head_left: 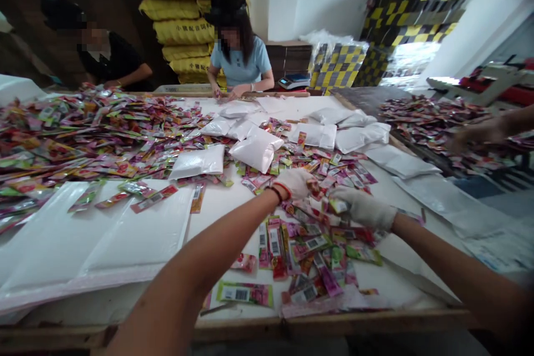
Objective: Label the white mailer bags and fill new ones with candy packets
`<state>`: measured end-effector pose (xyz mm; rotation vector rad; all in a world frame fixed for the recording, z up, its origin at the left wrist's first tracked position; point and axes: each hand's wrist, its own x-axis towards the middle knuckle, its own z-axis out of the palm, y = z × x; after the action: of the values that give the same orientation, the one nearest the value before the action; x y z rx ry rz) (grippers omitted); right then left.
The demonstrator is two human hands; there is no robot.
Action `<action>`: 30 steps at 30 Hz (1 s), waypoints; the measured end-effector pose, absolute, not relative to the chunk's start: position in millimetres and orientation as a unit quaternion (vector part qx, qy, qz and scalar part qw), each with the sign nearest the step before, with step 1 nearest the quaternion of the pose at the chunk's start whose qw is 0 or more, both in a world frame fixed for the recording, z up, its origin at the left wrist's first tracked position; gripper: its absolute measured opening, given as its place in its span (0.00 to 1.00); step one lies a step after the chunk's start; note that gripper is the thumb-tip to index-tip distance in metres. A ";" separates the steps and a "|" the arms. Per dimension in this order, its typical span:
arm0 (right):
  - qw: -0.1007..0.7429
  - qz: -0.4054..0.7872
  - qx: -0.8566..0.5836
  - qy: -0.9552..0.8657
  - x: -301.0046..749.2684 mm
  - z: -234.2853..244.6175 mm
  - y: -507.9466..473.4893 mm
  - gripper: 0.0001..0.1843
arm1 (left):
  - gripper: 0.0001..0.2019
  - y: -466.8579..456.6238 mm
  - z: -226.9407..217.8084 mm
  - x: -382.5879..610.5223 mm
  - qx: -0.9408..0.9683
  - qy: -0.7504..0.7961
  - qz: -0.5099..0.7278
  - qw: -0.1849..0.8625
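My left hand [293,183], in a white glove with bare fingertips, is over the middle of the table. Its fingers curl closed, and what is in them is too blurred to name. Just to its right is my right hand [365,208], also gloved, its fingers closed on a small yellow-green stick packet [339,206]. Below both hands is a loose pile of colourful stick packets [312,245], some with barcodes. Nearest the table's front edge, a green and pink packet [245,293] lies flat.
White padded mailers [104,233] lie at left with a few packets on top. Filled white pouches [256,147] are spread across the table [233,217]. A large packet heap [104,128] covers the far left. Two people [240,61] sit opposite; another person's hand [475,134] reaches in at right.
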<state>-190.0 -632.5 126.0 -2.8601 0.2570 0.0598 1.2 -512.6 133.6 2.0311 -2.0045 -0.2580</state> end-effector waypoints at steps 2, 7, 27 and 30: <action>0.169 -0.031 -0.976 0.134 -184.2 138.4 -647.4 0.15 | 0.15 -505.6 145.2 19.0 0.707 -0.688 -0.077 0.146; 0.140 -0.036 -0.968 0.207 -161.0 151.4 -664.3 0.18 | 0.16 -504.7 141.5 13.1 0.691 -0.703 -0.085 0.144; 0.007 0.006 -0.978 0.207 -136.9 137.9 -674.3 0.10 | 0.15 -531.9 115.7 -30.8 0.669 -0.738 -0.080 0.013; 0.002 0.000 -0.973 0.229 -148.5 138.9 -682.7 0.14 | 0.12 -536.1 115.1 -38.2 0.647 -0.757 -0.080 -0.025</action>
<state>-148.5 -682.7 138.9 -3.0542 0.7186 -0.0009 -38.2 -536.1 115.1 2.0671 -2.4186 -0.2562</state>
